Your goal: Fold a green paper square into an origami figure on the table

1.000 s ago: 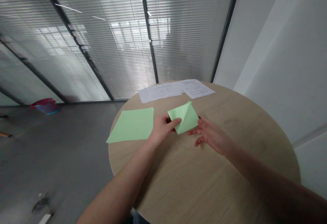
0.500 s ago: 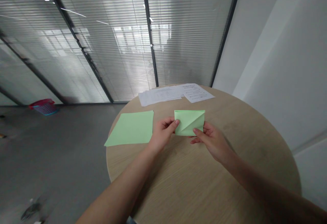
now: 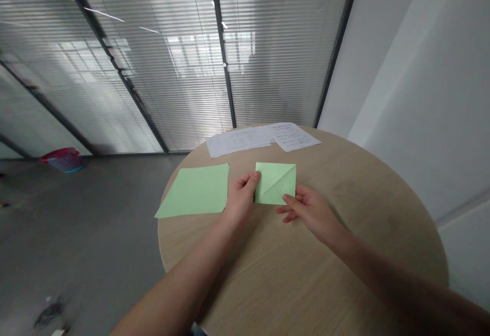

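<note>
A small folded piece of green paper [image 3: 273,180] is held up over the table, with a diagonal crease running from its lower left to its upper right corner. My left hand [image 3: 242,193] pinches its left edge, thumb on the front. At the lower right corner, my right hand [image 3: 308,208] grips it between the thumb and the fingers behind; some fingers spread below the paper. To the left of my left hand lies a larger green sheet [image 3: 195,190], flat on the table.
The round wooden table [image 3: 344,183] carries white printed sheets [image 3: 239,141] at its far edge. Beyond stand glass panels with blinds [image 3: 275,70], and a white wall [image 3: 429,96] is on the right. A red and blue basket [image 3: 63,160] sits on the floor at left.
Both hands have shifted slightly left with the folded paper. It now faces me more squarely, its front looking taller and narrower. The larger green sheet stays put.
</note>
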Action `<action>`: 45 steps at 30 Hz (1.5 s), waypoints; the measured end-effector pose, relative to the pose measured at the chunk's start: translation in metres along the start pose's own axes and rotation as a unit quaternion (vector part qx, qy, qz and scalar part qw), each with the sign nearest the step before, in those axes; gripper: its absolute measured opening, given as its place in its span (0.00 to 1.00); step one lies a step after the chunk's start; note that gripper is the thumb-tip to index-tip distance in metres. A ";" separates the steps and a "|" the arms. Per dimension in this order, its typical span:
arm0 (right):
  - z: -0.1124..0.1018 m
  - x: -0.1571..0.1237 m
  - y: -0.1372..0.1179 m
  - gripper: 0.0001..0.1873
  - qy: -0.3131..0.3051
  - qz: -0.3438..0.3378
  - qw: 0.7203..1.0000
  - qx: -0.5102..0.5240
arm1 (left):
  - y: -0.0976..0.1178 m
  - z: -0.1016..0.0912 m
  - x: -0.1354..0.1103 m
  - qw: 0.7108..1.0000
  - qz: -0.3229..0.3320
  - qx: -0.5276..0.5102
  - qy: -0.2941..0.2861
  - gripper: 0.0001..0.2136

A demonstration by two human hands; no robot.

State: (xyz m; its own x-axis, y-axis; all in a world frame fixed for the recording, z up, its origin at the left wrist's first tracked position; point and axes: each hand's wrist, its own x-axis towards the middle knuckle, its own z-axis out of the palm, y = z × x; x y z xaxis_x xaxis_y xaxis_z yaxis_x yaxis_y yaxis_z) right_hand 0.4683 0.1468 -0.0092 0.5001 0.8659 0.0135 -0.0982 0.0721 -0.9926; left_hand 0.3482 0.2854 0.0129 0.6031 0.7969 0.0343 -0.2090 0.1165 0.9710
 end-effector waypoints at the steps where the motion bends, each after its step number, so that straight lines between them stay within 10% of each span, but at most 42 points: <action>1: 0.001 0.000 0.001 0.19 0.010 0.001 1.000 0.006 | -0.001 0.000 0.000 1.000 0.000 0.015 -0.002 0.24; 9: -0.001 0.001 0.005 0.20 0.072 -0.011 0.996 0.045 | -0.003 -0.001 0.000 0.989 -0.079 0.024 -0.124 0.22; 16: -0.022 0.009 -0.017 0.32 -0.037 -0.005 0.995 0.092 | 0.005 -0.016 0.009 0.988 -0.051 0.082 -0.120 0.18; 21: -0.063 0.020 -0.030 0.33 0.010 -0.032 0.999 -0.015 | 0.014 -0.028 0.010 0.917 -0.075 0.271 -0.283 0.13; 25: -0.063 0.013 -0.028 0.24 -0.132 -0.007 0.971 -0.198 | 0.015 -0.021 0.000 0.877 -0.025 0.339 -0.340 0.12; 29: -0.042 0.001 -0.029 0.14 -0.115 -0.068 0.938 -0.321 | 0.016 -0.013 -0.006 0.896 0.028 0.311 -0.315 0.11; 36: -0.032 -0.005 -0.035 0.18 0.008 -0.096 0.962 -0.257 | 0.022 -0.006 -0.010 0.971 0.017 0.107 -0.214 0.13; 45: -0.025 -0.013 -0.034 0.11 -0.015 -0.149 0.950 -0.272 | 0.028 -0.002 -0.020 0.975 0.089 0.129 -0.160 0.10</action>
State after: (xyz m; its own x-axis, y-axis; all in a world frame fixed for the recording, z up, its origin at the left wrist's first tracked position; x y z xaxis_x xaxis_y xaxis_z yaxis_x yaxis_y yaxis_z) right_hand 0.4866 0.1212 0.0213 0.4103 0.8613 0.2997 0.5081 0.0570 -0.8594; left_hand 0.3284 0.2739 0.0390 0.7925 0.5608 0.2396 -0.1561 -0.1932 0.9687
